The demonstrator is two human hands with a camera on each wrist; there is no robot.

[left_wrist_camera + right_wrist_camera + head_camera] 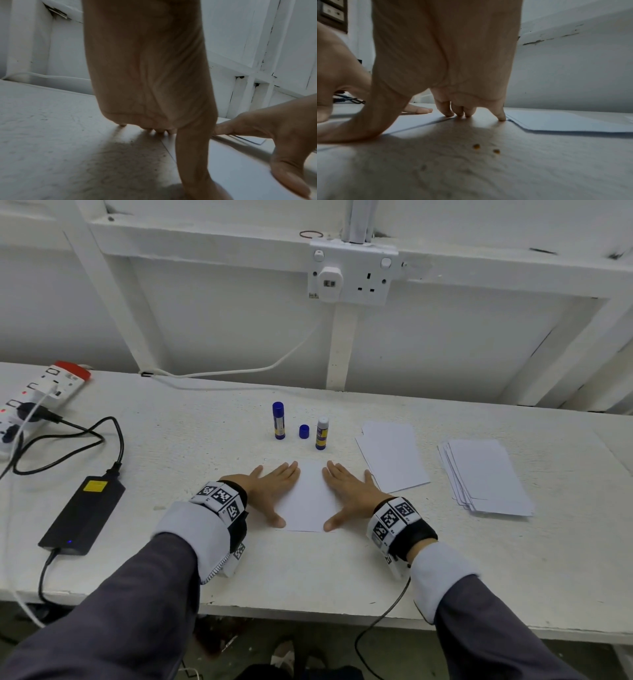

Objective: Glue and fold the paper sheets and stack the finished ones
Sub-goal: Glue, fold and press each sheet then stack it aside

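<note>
No label text legible on glue sticks (321,433). Paper sheet (308,501) near worktop (308,577) front edge pressed flat by left hand (270,491) and right hand (349,494), fingers straight, spread.

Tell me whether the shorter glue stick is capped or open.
Open. The shorter glue stick stands upright with its pale tip bare, and a loose blue cap sits beside it on the table.
</note>
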